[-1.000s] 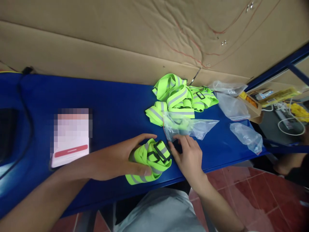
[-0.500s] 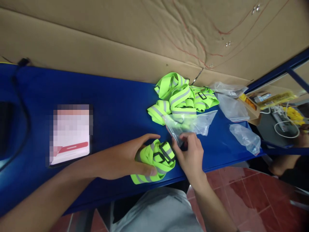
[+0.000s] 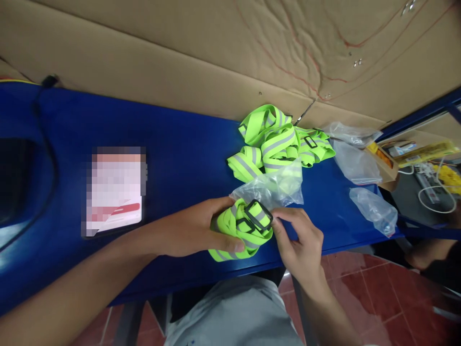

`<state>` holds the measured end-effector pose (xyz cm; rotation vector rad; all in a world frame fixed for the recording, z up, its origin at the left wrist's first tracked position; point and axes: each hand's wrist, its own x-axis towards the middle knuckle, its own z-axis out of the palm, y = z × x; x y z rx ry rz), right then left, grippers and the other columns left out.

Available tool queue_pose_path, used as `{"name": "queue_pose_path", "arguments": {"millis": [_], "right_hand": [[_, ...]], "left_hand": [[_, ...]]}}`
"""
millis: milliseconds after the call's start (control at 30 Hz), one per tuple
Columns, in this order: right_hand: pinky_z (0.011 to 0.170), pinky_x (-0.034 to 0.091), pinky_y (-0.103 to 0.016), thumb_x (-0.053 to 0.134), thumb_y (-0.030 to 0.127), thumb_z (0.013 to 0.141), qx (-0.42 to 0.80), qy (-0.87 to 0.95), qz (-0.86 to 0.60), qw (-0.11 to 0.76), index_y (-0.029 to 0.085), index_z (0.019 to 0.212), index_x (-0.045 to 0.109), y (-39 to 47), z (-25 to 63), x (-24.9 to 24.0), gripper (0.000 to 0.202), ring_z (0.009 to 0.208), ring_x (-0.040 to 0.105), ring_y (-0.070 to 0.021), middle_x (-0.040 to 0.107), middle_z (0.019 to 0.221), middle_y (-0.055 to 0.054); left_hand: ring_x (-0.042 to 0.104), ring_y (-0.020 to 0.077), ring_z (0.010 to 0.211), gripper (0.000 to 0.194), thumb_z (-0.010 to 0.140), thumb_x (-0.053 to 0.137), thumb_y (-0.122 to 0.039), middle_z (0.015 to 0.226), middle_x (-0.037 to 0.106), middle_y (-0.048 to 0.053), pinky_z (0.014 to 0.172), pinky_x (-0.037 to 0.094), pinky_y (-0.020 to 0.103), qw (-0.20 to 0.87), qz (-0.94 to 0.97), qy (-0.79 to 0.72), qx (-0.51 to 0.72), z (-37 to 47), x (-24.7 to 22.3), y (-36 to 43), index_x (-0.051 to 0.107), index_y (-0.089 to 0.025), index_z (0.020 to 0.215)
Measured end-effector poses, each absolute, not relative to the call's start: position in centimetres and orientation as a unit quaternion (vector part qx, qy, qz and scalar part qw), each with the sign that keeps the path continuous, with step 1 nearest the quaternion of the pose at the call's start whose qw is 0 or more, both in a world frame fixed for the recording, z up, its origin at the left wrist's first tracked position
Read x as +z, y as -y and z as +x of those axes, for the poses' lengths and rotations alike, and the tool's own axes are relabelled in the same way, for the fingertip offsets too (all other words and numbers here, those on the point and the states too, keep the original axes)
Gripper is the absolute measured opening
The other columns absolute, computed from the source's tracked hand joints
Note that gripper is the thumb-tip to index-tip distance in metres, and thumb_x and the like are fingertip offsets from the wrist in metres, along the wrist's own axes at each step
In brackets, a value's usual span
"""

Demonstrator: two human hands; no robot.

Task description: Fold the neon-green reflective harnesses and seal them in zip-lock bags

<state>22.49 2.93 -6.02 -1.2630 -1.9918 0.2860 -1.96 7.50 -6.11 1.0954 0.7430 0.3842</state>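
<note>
Bundle [image 3: 252, 240] sitting btwn L hand [image 3: 196, 228] & R hand [image 3: 302, 245]

L hand is gripping bundle; R hand is nearer its buckle [image 3: 263, 210], whose long axis is slanting toward R fingertips [image 3: 276, 220]. R hand is at buckle edge; can't tell if pinching. Vs earlier: R hand no longer at bag [image 3: 252, 189], now lying just beyond bundle.

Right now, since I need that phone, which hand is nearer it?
Left: the left hand, gripping the bundled strap, is right of the phone; the right hand is farther right.
</note>
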Motion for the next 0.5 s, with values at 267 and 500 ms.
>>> {"name": "queue_pose_path", "arguments": {"millis": [267, 500], "right_hand": [[0.072, 0.054, -0.029, 0.065, 0.021, 0.101, 0.138, 0.727, -0.562, 0.370, 0.024, 0.098, 0.069, -3.2, 22.5, -6.0, 0.005, 0.077, 0.072, -0.0158, 0.075, 0.085, 0.001], [0.084, 0.058, -0.034, 0.063, 0.009, 0.098, 0.155, 0.787, -0.450, 0.393, 0.024, 0.113, 0.066, -2.9, 21.9, -5.0, 0.021, 0.095, 0.071, -0.0184, 0.074, 0.103, -0.004]], "left_hand": [[0.070, 0.0293, 0.123, 0.070, 0.074, 0.092, -0.037, 0.131, 0.075, 0.005, 0.101, 0.058, 0.038, 0.767, 0.499, -0.356, 0.189, -1.6, -6.1, -7.3, 0.062, -0.024, 0.136], [0.072, 0.0283, 0.115, 0.055, 0.074, 0.090, -0.038, 0.119, 0.078, 0.001, 0.097, 0.056, 0.036, 0.739, 0.530, -0.371, 0.184, -1.3, -6.1, -6.9, 0.068, -0.024, 0.122]]}}
